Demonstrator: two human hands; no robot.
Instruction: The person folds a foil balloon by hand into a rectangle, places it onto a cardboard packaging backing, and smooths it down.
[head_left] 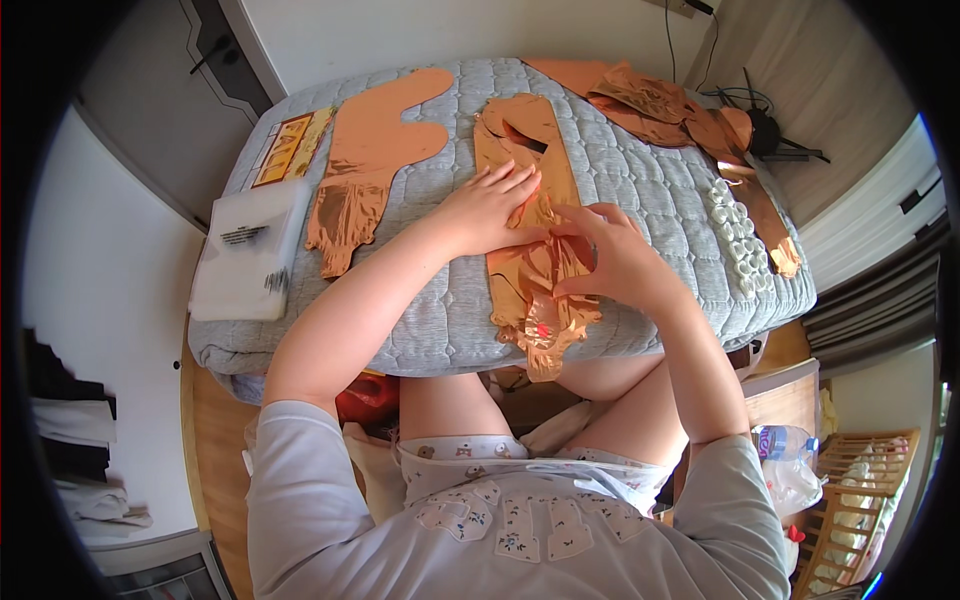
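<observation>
A flat, rose-gold foil balloon (527,118) lies lengthwise on the quilted mattress in front of me, with a dark slit near its far end. My left hand (490,212) rests flat across its middle, fingers stretched out. From the right, my right hand (618,256) curls its fingers onto the same foil, where creases gather beside my left thumb. Its thumb is lower, near the crumpled near end; the fingertips' exact grip is partly hidden. To the left lies another flat foil balloon (375,140), its near end shiny and wrinkled.
More crumpled copper foil (650,105) lies at the far right of the mattress (420,300). Several small white rings (738,238) sit near its right edge, by a black stand (768,130). On the left are a translucent white case (245,265) and a yellow printed packet (292,148).
</observation>
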